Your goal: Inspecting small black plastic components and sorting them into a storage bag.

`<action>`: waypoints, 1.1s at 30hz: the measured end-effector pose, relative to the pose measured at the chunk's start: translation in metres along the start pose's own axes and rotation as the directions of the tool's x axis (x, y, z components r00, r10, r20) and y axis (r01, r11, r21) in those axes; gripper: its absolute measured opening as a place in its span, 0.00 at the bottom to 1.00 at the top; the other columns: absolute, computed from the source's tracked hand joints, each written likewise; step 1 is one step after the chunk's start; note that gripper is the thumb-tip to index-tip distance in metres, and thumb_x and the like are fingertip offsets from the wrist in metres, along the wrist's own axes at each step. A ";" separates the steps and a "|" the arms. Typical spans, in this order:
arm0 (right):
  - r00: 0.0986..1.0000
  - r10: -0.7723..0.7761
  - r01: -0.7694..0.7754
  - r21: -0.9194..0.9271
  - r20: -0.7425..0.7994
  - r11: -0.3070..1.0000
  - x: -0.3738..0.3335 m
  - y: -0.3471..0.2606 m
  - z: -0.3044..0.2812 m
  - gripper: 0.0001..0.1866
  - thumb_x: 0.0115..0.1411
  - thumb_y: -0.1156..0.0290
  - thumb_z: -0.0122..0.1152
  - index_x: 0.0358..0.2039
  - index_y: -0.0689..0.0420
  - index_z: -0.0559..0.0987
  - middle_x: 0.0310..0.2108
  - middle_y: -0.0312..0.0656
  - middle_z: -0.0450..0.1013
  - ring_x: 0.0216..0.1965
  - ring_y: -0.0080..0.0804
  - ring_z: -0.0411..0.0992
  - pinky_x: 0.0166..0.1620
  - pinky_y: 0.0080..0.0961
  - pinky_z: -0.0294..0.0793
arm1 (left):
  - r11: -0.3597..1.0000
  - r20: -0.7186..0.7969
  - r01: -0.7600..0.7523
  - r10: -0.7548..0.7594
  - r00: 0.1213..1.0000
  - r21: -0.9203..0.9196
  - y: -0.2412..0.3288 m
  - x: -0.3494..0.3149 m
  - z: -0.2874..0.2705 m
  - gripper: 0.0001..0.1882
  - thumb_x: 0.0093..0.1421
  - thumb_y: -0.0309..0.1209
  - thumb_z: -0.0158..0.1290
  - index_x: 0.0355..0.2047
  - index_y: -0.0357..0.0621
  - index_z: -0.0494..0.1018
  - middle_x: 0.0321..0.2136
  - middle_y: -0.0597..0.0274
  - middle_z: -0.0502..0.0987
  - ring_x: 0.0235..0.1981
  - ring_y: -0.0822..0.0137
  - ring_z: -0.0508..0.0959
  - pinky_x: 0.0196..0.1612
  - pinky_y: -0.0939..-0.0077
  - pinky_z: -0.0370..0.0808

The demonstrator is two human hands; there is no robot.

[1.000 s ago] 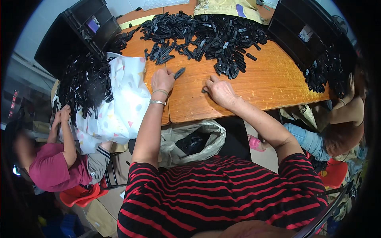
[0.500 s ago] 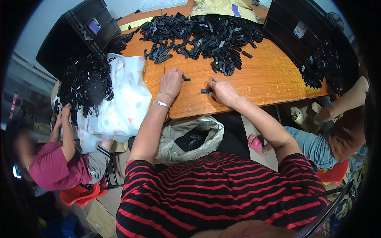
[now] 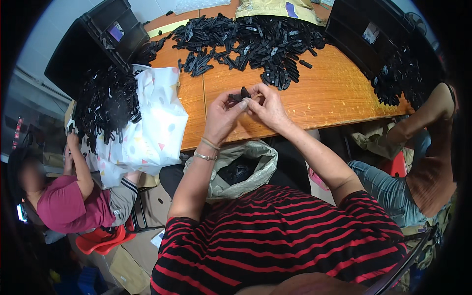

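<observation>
My two hands meet above the near edge of the wooden table point(image 3: 324, 91). My left hand point(image 3: 221, 116) grips a small black plastic piece point(image 3: 236, 97) between thumb and fingers. Against it my right hand point(image 3: 269, 109) pinches another small black plastic piece point(image 3: 244, 91), which stands upright. The fingers partly cover both pieces, so whether they are joined cannot be made out. Beyond my hands lies a large heap of similar black pieces point(image 3: 268, 44). Below them an open woven sack point(image 3: 269, 164) holds some dark pieces.
Black bins point(image 3: 69, 59) tip pieces out at both table ends. A white patterned plastic sheet point(image 3: 160, 108) lies left under another heap point(image 3: 108, 103). One co-worker point(image 3: 69, 201) sits left, another point(image 3: 430, 167) right. A tan bag point(image 3: 275, 9) lies at the far edge.
Both hands, apart over the table before with a black piece each, have come together and the pieces now touch or nearly touch. The right co-worker's arm and body have shifted.
</observation>
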State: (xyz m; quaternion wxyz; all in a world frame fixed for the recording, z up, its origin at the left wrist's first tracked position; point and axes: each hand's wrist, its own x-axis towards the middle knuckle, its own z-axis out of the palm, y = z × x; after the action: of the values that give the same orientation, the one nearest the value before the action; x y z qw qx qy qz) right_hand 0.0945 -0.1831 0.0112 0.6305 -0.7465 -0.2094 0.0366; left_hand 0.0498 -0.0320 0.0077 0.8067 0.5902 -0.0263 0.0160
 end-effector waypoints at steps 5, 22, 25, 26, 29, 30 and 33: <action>1.000 -0.012 0.011 0.044 0.025 0.999 -0.004 -0.009 0.004 0.10 0.55 0.78 0.62 0.37 0.65 0.74 0.27 0.40 0.75 0.21 0.20 0.74 0.24 0.17 0.72 | 0.985 -0.163 -0.158 0.166 0.972 0.063 -0.001 -0.011 0.004 0.15 0.61 0.21 0.51 0.48 0.36 0.68 0.39 0.61 0.75 0.38 0.75 0.75 0.41 0.83 0.73; 0.967 -0.248 0.254 -0.257 0.055 0.933 -0.008 -0.021 0.008 0.12 0.48 0.78 0.66 0.36 0.62 0.79 0.28 0.41 0.71 0.20 0.26 0.72 0.25 0.23 0.71 | 0.876 -0.089 -0.190 0.254 0.963 0.444 0.016 -0.027 0.002 0.22 0.60 0.17 0.47 0.55 0.34 0.61 0.42 0.57 0.71 0.39 0.73 0.74 0.41 0.81 0.73; 0.965 -0.260 0.262 -0.273 0.044 0.926 -0.008 -0.022 0.010 0.14 0.46 0.80 0.66 0.36 0.60 0.80 0.27 0.41 0.71 0.20 0.26 0.72 0.25 0.23 0.71 | 0.910 -0.115 -0.187 0.245 0.963 0.371 0.020 -0.030 0.007 0.24 0.59 0.18 0.48 0.57 0.34 0.59 0.41 0.56 0.71 0.39 0.72 0.75 0.42 0.79 0.73; 0.940 -0.339 0.339 -0.242 0.043 0.909 -0.009 -0.023 0.010 0.14 0.46 0.80 0.66 0.36 0.60 0.80 0.27 0.41 0.71 0.20 0.26 0.72 0.25 0.23 0.71 | 0.901 -0.103 -0.239 0.293 0.950 0.363 0.020 -0.032 0.010 0.24 0.59 0.18 0.48 0.57 0.34 0.59 0.41 0.56 0.71 0.39 0.72 0.75 0.42 0.79 0.73; 0.933 -0.352 0.358 -0.277 0.070 0.892 -0.011 -0.027 0.011 0.11 0.47 0.83 0.65 0.34 0.62 0.78 0.29 0.38 0.70 0.23 0.19 0.70 0.28 0.17 0.71 | 0.892 -0.112 -0.323 0.374 0.921 0.317 0.022 -0.038 0.018 0.26 0.59 0.20 0.50 0.58 0.35 0.58 0.41 0.55 0.73 0.40 0.70 0.76 0.42 0.76 0.74; 0.934 -0.347 0.357 -0.278 0.087 0.892 -0.011 -0.029 0.012 0.12 0.47 0.83 0.65 0.35 0.63 0.77 0.30 0.38 0.71 0.23 0.19 0.70 0.28 0.17 0.72 | 0.851 -0.122 -0.321 0.402 0.908 0.415 0.024 -0.039 0.019 0.26 0.58 0.21 0.51 0.57 0.35 0.59 0.40 0.53 0.74 0.41 0.67 0.76 0.42 0.75 0.74; 0.956 -0.279 0.291 -0.209 0.087 0.934 -0.013 -0.036 0.012 0.14 0.47 0.82 0.65 0.37 0.63 0.76 0.32 0.38 0.72 0.24 0.18 0.70 0.28 0.17 0.72 | 0.717 -0.097 -0.340 0.492 0.865 0.609 0.030 -0.042 0.020 0.23 0.57 0.20 0.51 0.54 0.35 0.63 0.40 0.52 0.75 0.41 0.62 0.77 0.43 0.72 0.74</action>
State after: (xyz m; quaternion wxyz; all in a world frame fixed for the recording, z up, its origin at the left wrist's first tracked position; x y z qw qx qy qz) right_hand 0.0693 -0.1721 0.0407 0.5368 -0.7719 -0.3356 -0.0576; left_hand 0.0054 -0.0419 0.0393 0.5627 0.7761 -0.0508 0.2802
